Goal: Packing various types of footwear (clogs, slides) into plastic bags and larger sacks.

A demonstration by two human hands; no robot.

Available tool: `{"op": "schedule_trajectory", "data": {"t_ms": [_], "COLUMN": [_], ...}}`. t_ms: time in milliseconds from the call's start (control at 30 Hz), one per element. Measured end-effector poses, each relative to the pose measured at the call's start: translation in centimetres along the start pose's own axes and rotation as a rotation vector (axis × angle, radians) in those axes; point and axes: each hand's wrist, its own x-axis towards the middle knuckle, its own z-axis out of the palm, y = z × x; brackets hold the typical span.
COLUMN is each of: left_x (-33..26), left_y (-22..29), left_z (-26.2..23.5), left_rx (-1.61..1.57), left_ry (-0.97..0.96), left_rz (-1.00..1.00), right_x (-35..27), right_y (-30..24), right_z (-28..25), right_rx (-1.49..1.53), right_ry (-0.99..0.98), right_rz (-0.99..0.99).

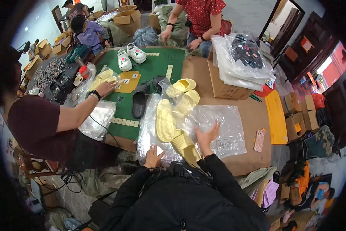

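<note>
My left hand [154, 157] lies open on a stack of clear plastic bags [145, 129] at the table's near edge, fingers spread. My right hand [207, 137] is open too, palm down over a flat clear bag [226, 125]. Between my hands a pale yellow slide slipper [186, 147] points toward me. Another yellow slipper [166, 122] lies sole up just beyond it, touching clear film. Farther off, a yellow slipper pair [183, 85] is partly covered by a crumpled clear bag [182, 106]. A black slipper [140, 101] rests to the left, with a second dark one [158, 82] partly hidden.
White clogs [127, 58] stand on the green mat [163, 61]. A co-worker's hand [105, 87] at left touches bagged yellow slippers. Another person [201, 19] stands across the table. At right are a carton [225, 86] topped with bags and a pink phone [259, 140].
</note>
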Motion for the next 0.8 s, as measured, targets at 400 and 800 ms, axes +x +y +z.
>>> {"op": "schedule_trajectory", "data": {"t_ms": [400, 800], "left_x": [1.4, 12.2], "left_y": [-0.4, -4.1], "left_z": [-6.0, -16.3], "left_rx": [-0.213, -2.001], "left_ry": [-0.335, -0.089], "left_rz": [-0.037, -0.372], "right_x": [3.8, 6.6], "right_y": [3.0, -4.0], "right_z": [2.0, -10.6], "right_rx": [-0.189, 1.474], "right_ry": [-0.251, -1.302], "right_rz": [-0.247, 0.436]}}
